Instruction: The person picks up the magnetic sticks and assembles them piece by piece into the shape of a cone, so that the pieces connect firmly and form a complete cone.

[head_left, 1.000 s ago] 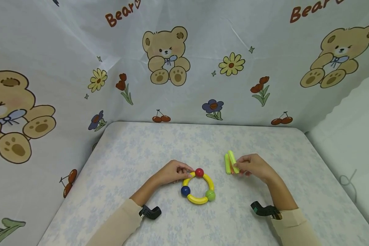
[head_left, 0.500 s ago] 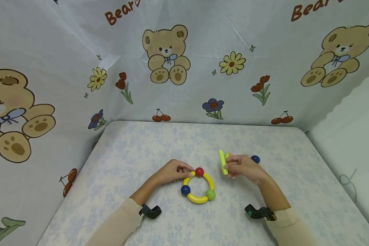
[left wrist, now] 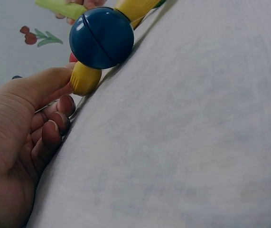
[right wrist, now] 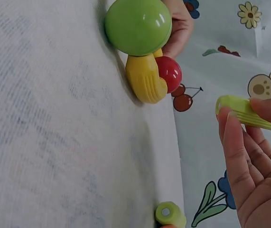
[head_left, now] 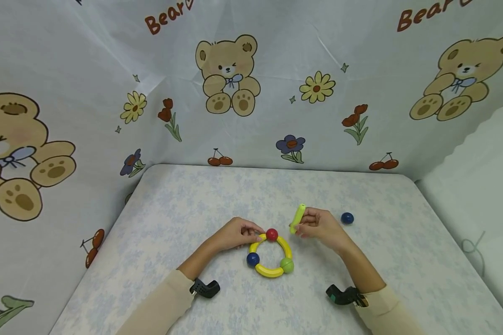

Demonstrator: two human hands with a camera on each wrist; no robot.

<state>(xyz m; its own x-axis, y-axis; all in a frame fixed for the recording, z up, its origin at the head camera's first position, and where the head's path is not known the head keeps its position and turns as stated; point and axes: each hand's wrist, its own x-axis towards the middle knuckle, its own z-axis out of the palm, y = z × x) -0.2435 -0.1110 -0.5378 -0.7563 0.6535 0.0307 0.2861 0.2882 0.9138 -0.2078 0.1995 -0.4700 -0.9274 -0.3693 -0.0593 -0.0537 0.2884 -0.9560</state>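
A ring of yellow curved rods [head_left: 269, 271] lies on the table, joined by a red ball [head_left: 271, 235], a blue ball [left wrist: 101, 38] and a green ball [right wrist: 138, 26]. At its upper left, my left hand [head_left: 237, 233] pinches one yellow rod beside the red ball. My right hand [head_left: 320, 228] holds a lime-green rod [head_left: 297, 218] between thumb and fingers, tilted and raised off the table, to the right of the ring. In the right wrist view another lime-green rod [right wrist: 169, 213] shows its end with a metal disc; my hand hides it in the head view.
A loose dark blue ball [head_left: 347, 218] sits on the table behind my right hand. At the right wrist view's bottom edge a bit of orange [right wrist: 168, 226] shows. The patterned table [head_left: 218, 195] ends at a bear-printed cloth [head_left: 268, 135].
My right hand has moved left towards the ring with the lime-green rod, whose upper end now leans right. The loose blue ball has come into sight behind it. My left hand stays put.
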